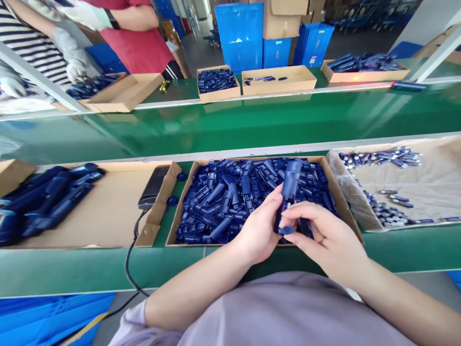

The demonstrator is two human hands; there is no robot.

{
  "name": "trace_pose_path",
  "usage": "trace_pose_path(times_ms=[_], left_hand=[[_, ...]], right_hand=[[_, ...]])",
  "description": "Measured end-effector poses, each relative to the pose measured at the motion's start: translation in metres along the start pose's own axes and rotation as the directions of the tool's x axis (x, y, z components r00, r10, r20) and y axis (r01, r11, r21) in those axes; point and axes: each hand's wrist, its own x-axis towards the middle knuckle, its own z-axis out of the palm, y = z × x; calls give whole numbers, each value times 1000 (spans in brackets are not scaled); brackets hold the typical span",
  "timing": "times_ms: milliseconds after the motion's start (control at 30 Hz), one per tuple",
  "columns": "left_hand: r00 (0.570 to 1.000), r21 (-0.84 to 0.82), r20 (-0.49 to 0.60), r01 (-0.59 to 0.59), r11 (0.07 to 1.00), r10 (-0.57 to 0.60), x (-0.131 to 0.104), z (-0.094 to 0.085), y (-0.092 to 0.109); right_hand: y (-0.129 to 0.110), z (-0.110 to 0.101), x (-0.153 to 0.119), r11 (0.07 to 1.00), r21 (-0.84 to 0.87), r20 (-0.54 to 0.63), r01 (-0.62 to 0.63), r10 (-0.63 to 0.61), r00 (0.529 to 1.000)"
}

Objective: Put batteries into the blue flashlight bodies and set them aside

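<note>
Left hand (261, 230) curls around a dark blue casing (291, 180), which stands tilted above the near part of the middle carton (173, 223). Right hand (320, 235) pinches a small blue cap (287, 230) at its lower end, between thumb and finger. Many blue plastic parts (216, 192) fill this carton. On the left, one wide carton (108, 211) holds larger blue pieces (46, 197) and a black device (153, 187) with cable; on the right, a lined carton (437, 185) holds small metallic cylinders (392, 216). Farther is a green surface (230, 125), then more cartons (279, 84) and two persons, one in red shirt (133, 38).
</note>
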Motion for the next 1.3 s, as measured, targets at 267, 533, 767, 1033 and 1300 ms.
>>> trace_pose_path(times_ms=[267,533,767,1033,1300], left_hand=[[998,14,49,31,999,-31,-1,-6,3],[988,-10,88,127,992,-126,-2,-6,3],[994,-66,70,90,994,-86,-2,-7,1],[995,-53,63,82,995,-79,-3,-3,2],[995,-20,86,41,999,-39,-3,-4,-2]], right_hand=[[0,-48,8,986,-122,-14,-116,116,993],[-14,-42,21,915,-357,72,-190,229,971],[-13,-21,17,916,-318,-13,-245,255,967],[-12,-22,13,907,-393,21,-150,172,985],[-9,-15,13,812,-578,21,76,-78,997]])
